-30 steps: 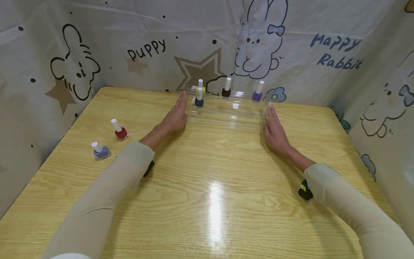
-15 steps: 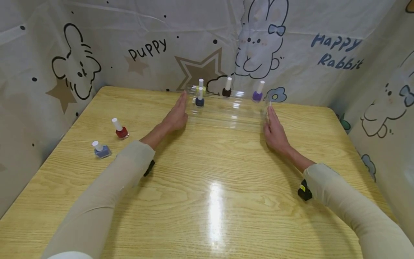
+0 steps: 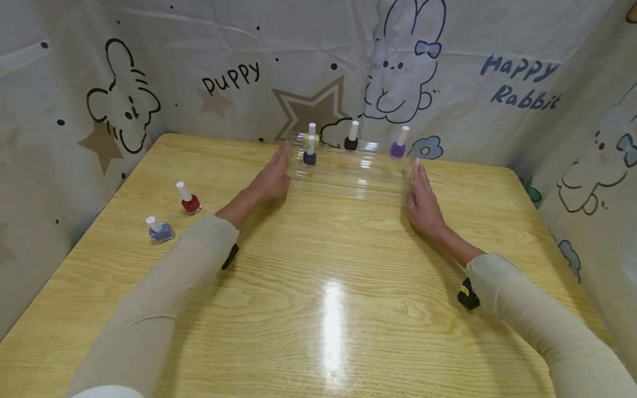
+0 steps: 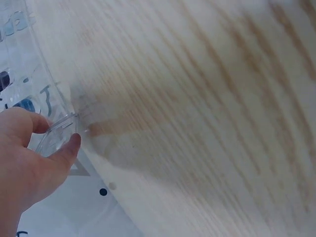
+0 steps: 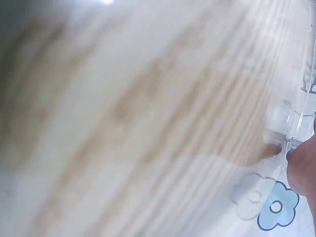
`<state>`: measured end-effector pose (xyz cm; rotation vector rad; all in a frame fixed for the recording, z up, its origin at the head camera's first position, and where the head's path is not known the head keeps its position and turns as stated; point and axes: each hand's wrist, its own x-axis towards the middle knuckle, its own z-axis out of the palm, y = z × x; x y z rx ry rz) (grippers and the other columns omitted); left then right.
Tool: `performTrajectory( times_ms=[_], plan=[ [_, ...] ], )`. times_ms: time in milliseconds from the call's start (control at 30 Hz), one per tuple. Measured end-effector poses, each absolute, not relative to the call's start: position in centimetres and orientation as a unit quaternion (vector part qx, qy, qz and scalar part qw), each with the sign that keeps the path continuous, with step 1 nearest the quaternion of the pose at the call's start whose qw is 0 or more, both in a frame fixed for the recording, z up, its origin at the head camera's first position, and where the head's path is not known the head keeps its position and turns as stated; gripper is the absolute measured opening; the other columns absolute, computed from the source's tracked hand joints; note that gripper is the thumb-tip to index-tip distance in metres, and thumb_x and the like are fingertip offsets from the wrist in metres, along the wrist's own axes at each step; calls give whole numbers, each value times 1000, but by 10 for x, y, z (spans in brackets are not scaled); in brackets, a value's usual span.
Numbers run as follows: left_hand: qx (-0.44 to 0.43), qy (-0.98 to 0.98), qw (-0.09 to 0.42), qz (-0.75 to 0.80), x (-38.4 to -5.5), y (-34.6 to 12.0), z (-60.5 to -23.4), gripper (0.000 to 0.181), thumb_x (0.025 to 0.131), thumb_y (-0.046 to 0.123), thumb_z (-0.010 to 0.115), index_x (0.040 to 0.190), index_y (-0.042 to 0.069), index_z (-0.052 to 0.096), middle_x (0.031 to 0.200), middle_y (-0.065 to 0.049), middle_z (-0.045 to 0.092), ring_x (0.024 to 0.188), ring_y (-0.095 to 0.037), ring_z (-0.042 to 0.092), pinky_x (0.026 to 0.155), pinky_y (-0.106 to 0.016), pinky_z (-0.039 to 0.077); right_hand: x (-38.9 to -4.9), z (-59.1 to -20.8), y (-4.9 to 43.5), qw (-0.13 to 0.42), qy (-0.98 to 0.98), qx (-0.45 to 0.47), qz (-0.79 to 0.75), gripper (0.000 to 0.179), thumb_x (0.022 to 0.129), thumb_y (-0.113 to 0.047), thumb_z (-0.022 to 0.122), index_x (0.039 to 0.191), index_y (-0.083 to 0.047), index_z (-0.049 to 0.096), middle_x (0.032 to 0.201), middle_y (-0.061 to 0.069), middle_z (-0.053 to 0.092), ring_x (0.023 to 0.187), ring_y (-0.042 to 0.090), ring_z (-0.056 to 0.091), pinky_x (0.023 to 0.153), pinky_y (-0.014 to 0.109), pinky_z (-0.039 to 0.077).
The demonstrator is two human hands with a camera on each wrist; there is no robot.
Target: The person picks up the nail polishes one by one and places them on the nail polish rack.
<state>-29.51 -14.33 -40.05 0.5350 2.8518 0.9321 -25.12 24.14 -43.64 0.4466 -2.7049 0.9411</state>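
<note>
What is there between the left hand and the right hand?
In the head view, a clear rack with four small bottles on it lies between the left hand and the right hand.

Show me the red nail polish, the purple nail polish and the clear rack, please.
Red nail polish [image 3: 191,204]: head view, on its bottle.
Purple nail polish [image 3: 398,150]: head view, on its bottle.
Clear rack [image 3: 350,172]: head view, on its bare front.
</note>
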Motion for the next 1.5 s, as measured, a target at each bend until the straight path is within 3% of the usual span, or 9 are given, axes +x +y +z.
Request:
performTrajectory(
  times_ms=[333, 400, 500, 567, 600, 767, 1000, 1333, 1500],
  plan=[
    [179, 927, 21, 330, -284, -149, -381, 78, 103, 12, 47, 159, 4, -6, 165, -17, -7, 151, -29, -1, 120, -43, 11, -250, -436, 243, 124, -926, 154, 321, 60, 100, 5, 34, 155, 9, 10, 164, 22, 3, 151, 32, 4, 120, 41, 6],
    [186, 917, 3, 353, -277, -148, -373, 77, 102, 11, 47, 160, 4, -4, 165, -18, -3, 150, -33, 12, 117, -46, 25, -250, -435, 243, 124, -926, 156, 322, 60, 100, 4, 34, 155, 9, 10, 164, 22, 3, 151, 32, 4, 120, 41, 7],
    [189, 904, -25, 383, -265, -146, -356, 75, 101, 9, 47, 160, 6, 1, 165, -17, 6, 140, -38, 36, 95, -44, 48, -250, -435, 242, 124, -926, 157, 321, 60, 101, 4, 34, 156, 8, 10, 164, 21, 3, 151, 32, 4, 120, 41, 7],
    [187, 895, -39, 403, -256, -147, -346, 73, 101, 8, 48, 161, 7, 6, 164, -17, 13, 129, -37, 49, 81, -41, 52, -250, -435, 242, 125, -925, 158, 322, 60, 101, 4, 34, 156, 8, 10, 164, 22, 4, 151, 32, 4, 120, 41, 7],
    [185, 893, -44, 408, -251, -148, -342, 73, 101, 9, 49, 161, 9, 8, 163, -16, 17, 127, -36, 52, 78, -40, 53, -250, -435, 242, 126, -925, 158, 323, 60, 101, 4, 34, 156, 8, 10, 164, 22, 4, 151, 32, 4, 120, 41, 7],
    [186, 881, -56, 431, -234, -162, -329, 66, 101, 12, 54, 159, 11, 22, 151, -19, 40, 126, -34, 54, 101, -46, 47, -249, -435, 241, 127, -922, 161, 328, 60, 101, 4, 34, 155, 8, 10, 163, 24, 4, 151, 32, 4, 120, 41, 6],
    [189, 872, -70, 446, -207, -184, -310, 55, 101, 10, 56, 153, 7, 37, 141, -18, 52, 126, -32, 54, 104, -42, 44, -249, -435, 240, 128, -923, 157, 328, 61, 101, 3, 34, 156, 7, 10, 164, 22, 4, 151, 31, 4, 121, 41, 6],
    [112, 877, -156, 441, -171, -206, -293, 34, 102, 15, 57, 134, 2, 60, 119, -16, 67, 110, -27, 63, 97, -40, 49, -249, -437, 242, 136, -918, 162, 335, 59, 100, 1, 32, 155, 10, 11, 164, 21, 3, 151, 27, 3, 120, 39, 5],
    [79, 884, -182, 424, -155, -226, -286, 32, 102, 23, 58, 127, 4, 66, 118, -13, 69, 107, -25, 65, 93, -29, 50, -250, -436, 242, 128, -921, 158, 331, 60, 101, 3, 34, 156, 8, 10, 164, 22, 4, 151, 30, 3, 120, 42, 6]
  ],
)
